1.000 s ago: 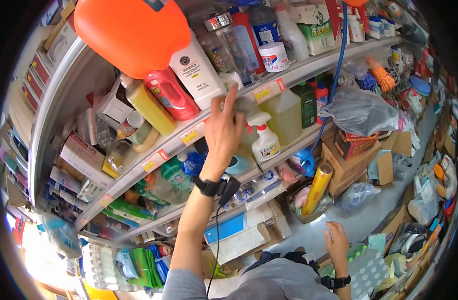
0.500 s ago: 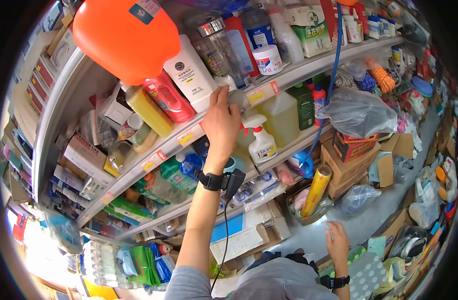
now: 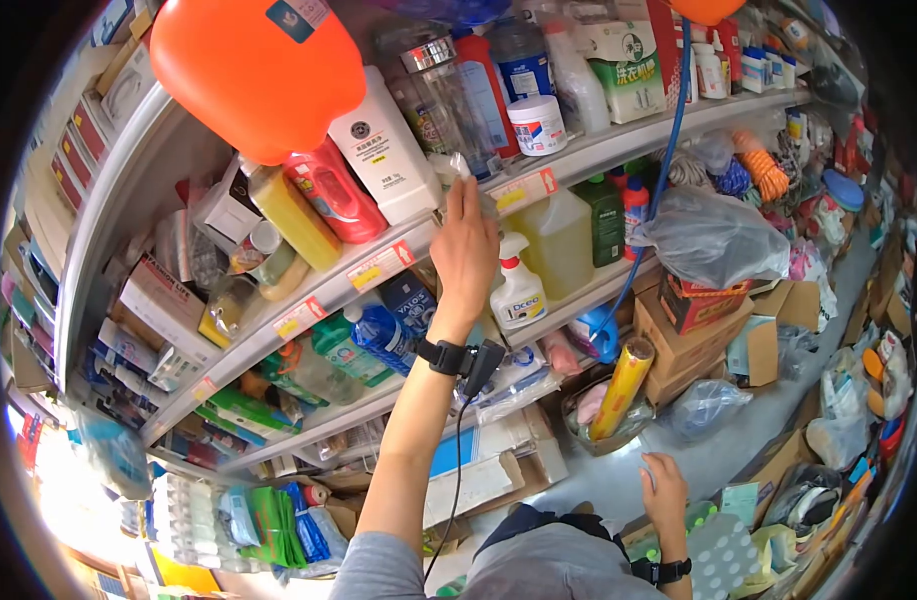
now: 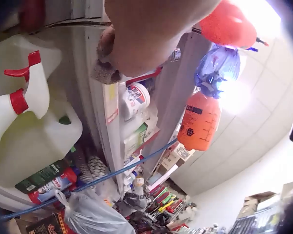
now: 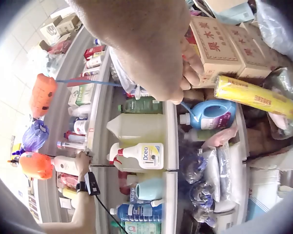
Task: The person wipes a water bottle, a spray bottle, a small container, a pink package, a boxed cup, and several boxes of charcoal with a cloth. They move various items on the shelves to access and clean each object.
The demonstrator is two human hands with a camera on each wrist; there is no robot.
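Note:
My left hand [image 3: 466, 250] is at the front edge of the upper shelf [image 3: 579, 160], just right of a white bottle [image 3: 384, 150]. In the left wrist view, the fingers of the left hand [image 4: 141, 44] grip a small grey textured piece [image 4: 105, 73] against the shelf edge; in the head view it is mostly hidden. A crumpled clear wrap [image 3: 449, 168] lies beside the fingertips. Below, a white spray bottle [image 3: 519, 290] with a red and white trigger stands on the lower shelf. My right hand [image 3: 665, 495] hangs low, holding nothing, its fingers loosely bent.
An orange container [image 3: 259, 80] hangs at upper left. A blue cord [image 3: 669, 150] crosses the shelves. A white tub [image 3: 537, 125] stands near the shelf front. Cardboard boxes [image 3: 684, 340], a yellow roll [image 3: 622, 388] and plastic bags stand right of the shelves.
The left hand has shifted right along the shelf edge, from in front of the white bottle to just beside it. The right hand keeps its low, loose position. The head view has shifted slightly.

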